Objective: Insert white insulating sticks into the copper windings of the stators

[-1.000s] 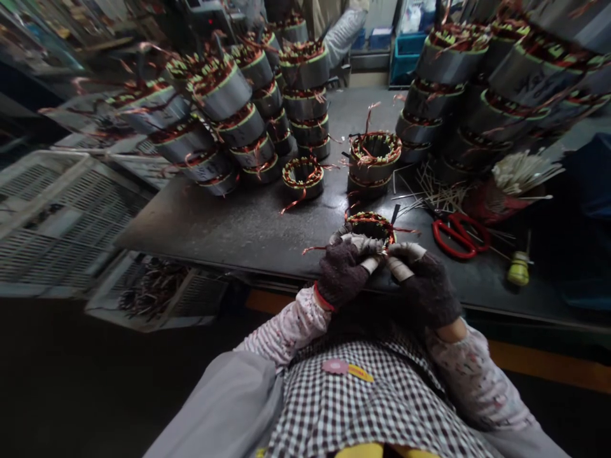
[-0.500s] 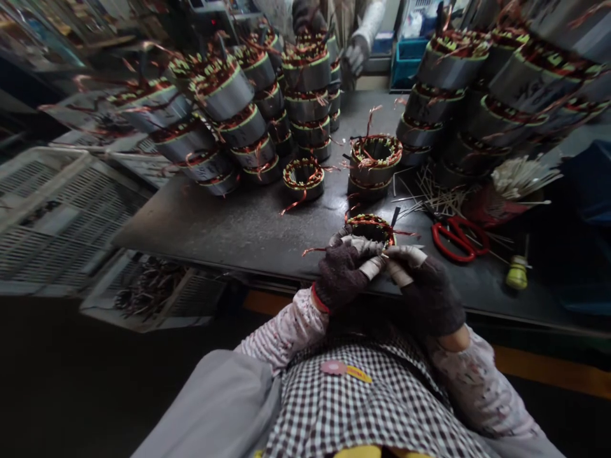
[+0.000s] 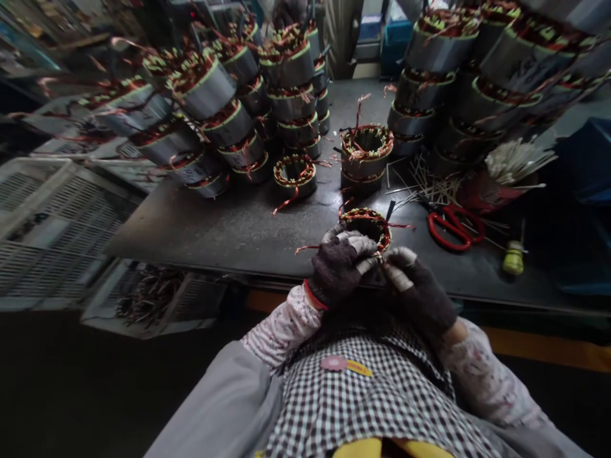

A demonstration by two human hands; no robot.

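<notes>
A motor stator (image 3: 387, 236) with copper windings stands near the front edge of the bench. My left hand (image 3: 335, 266), in a dark glove with pale tape on the fingers, is closed over its near-left rim. Beside the near-right rim is my right hand (image 3: 414, 283), gloved and taped the same way, with thumb and forefinger drawn together. Something small and pale shows between the two hands at the rim, too small to name. Copper leads stick out from both sides of the stator, and a black strip rises at its right.
Stacked stators (image 3: 291, 95) stand at back left, more (image 3: 420, 83) at right. A lone stator (image 3: 294, 175) and a two-high pile (image 3: 366, 149) sit ahead. Red scissors (image 3: 449, 229), loose thin sticks and a yellow-green tool (image 3: 514, 257) lie right. Crates (image 3: 42, 229) stand left.
The view has shifted slightly, moving the bench things left. Both hands stay at the stator's near rim, the right fingers a little farther from the left. A co-worker's pale-sleeved arm has left the view.
</notes>
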